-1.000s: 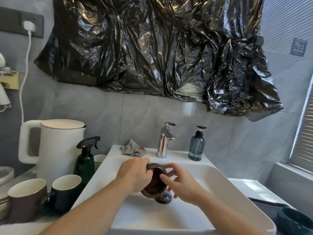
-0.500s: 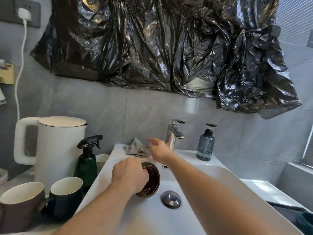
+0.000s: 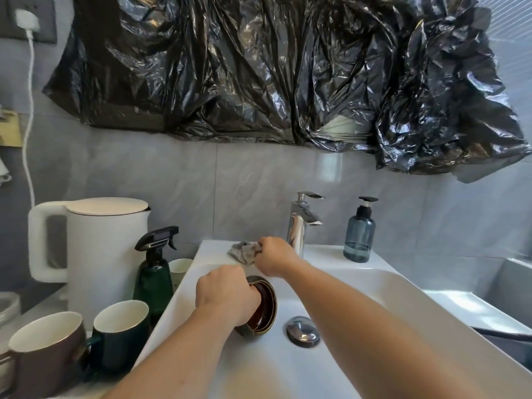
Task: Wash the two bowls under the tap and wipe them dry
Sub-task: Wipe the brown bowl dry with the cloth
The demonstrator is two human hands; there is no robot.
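My left hand [image 3: 227, 292] grips a small dark brown bowl [image 3: 263, 306] by its rim, tilted on its side over the white sink [image 3: 374, 298], its opening facing right. My right hand [image 3: 275, 256] reaches across to the sink's back ledge and is closed on a crumpled grey cloth [image 3: 244, 251], just left of the chrome tap [image 3: 302, 223]. No water runs from the tap. A second bowl is not in view.
The chrome drain plug [image 3: 302, 331] sits in the basin right of the bowl. A blue soap dispenser [image 3: 359, 234] stands right of the tap. Left of the sink are a white kettle [image 3: 100, 249], a green spray bottle [image 3: 155, 272], a brown mug [image 3: 46, 349] and a green mug [image 3: 121, 332].
My right hand left the bowl, reached back past the tap and closed on the grey cloth. My left hand keeps holding the bowl, shifted slightly left in the basin.
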